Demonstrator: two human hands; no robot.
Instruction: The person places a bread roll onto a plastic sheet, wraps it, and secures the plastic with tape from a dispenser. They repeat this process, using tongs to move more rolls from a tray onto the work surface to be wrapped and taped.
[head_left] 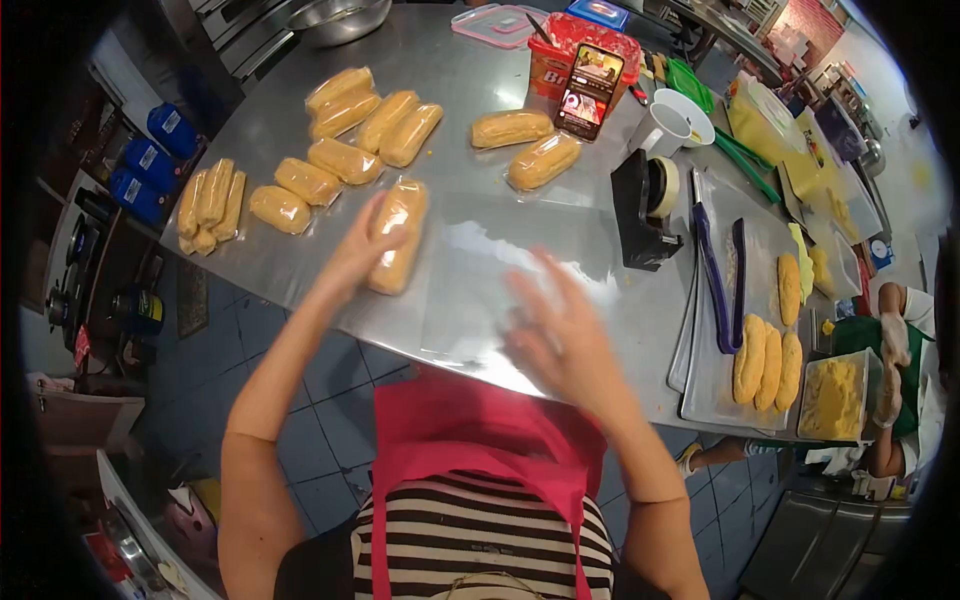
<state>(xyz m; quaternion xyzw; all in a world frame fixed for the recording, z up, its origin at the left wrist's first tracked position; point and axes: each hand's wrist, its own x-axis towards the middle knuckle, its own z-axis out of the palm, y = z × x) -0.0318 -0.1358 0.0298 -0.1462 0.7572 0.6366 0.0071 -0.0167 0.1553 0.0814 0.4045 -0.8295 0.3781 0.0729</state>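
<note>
My left hand grips a crumb-coated roll wrapped in clear plastic at the table's near left. Open and blurred by motion, my right hand hovers above the steel table with its fingers apart and nothing visible in them. A clear plastic sheet lies flat between the hands. Several more wrapped rolls rest beyond my left hand, and two lie farther right. The black tape dispenser stands to the right of the sheet.
A phone leans against a red tub, near a white mug. Blue tongs and unwrapped rolls lie on a tray. At the far right, a gloved co-worker is beside a container of yellow filling.
</note>
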